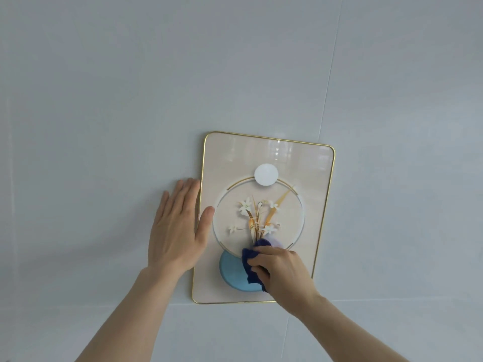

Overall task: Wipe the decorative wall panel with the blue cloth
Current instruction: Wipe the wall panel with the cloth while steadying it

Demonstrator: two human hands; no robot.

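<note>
The right hand (283,270) squeezes the blue cloth (252,265) near the bottom edge of the wall panel (308,178). The left hand (177,231) lies open and flat on its left edge — holding it steady. Push too hard and the panel might tip or slip off the wall (104,100).

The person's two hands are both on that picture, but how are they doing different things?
The left hand is open and flat, fingers on the wall and thumb over the panel's gold edge; the right hand is curled shut. The left hand holds nothing; the right hand grips the blue cloth. The left sits at the panel's side, the right low on its face. Both are bare.
</note>
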